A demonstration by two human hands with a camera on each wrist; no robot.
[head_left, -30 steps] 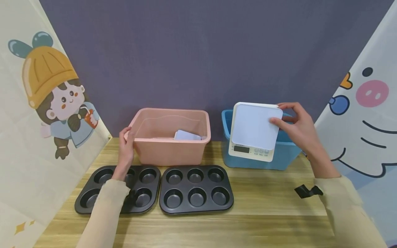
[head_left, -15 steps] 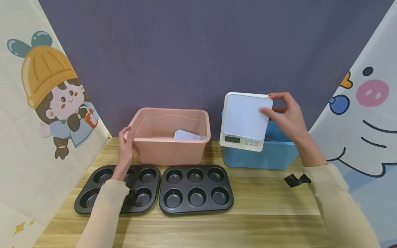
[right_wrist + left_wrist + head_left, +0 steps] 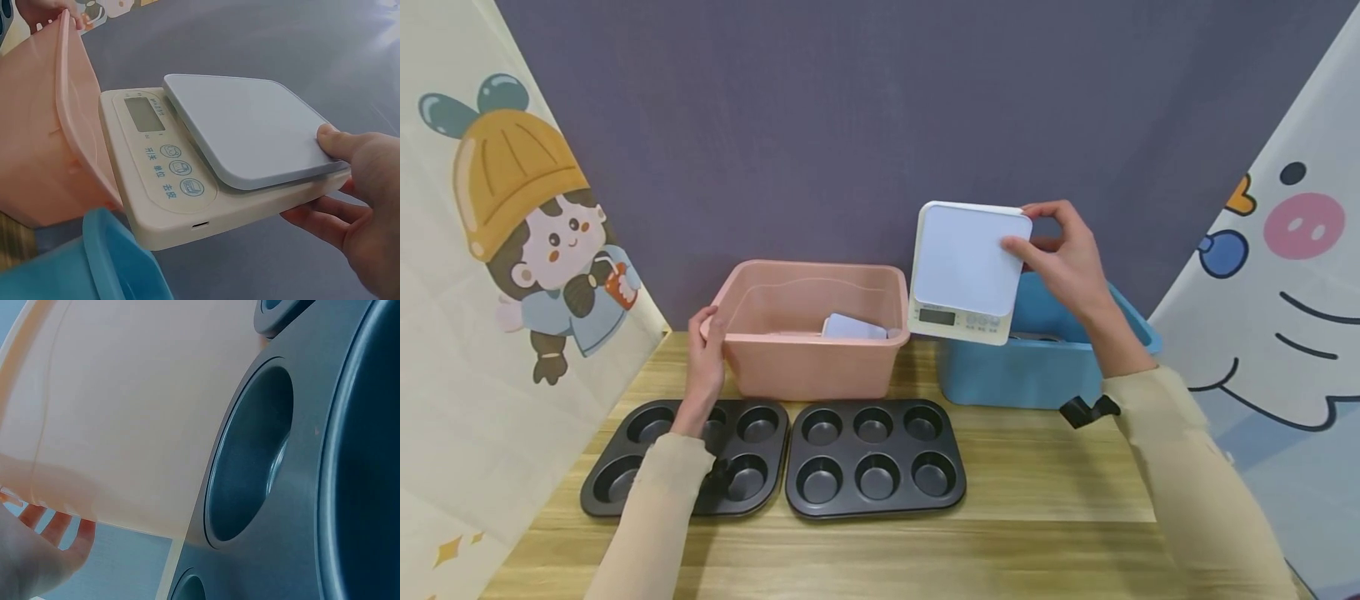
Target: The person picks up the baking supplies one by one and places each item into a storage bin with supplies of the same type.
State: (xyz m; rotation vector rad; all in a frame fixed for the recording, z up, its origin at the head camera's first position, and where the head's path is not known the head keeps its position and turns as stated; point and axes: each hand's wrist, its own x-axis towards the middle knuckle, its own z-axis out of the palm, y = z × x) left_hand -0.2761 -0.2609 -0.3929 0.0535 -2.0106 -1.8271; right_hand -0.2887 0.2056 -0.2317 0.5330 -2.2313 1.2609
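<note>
In the head view my right hand (image 3: 1067,262) pinches a white kitchen scale (image 3: 972,267) by its right edge, thumb on the platform and fingers underneath. The scale hangs tilted in the air, overlapping the gap between the two bins, with its display and buttons at the lower edge. My left hand (image 3: 703,358) grips the left rim of a pink plastic bin (image 3: 812,371). Inside that bin lies a white flat object (image 3: 853,327), partly hidden by the front wall. To the right stands a blue bin (image 3: 1015,379), with something thin and shiny (image 3: 1036,337) showing inside.
Two black muffin tins lie side by side before the pink bin: the left tin (image 3: 752,479) is partly under my left forearm, the right tin (image 3: 876,454) beside it. The wooden table (image 3: 1015,533) ends at a dark back wall (image 3: 850,125), with printed side panels left and right.
My right hand has raised the kitchen scale and carried it left, from in front of the blue bin toward the pink bin. The left hand stays on the pink rim.
</note>
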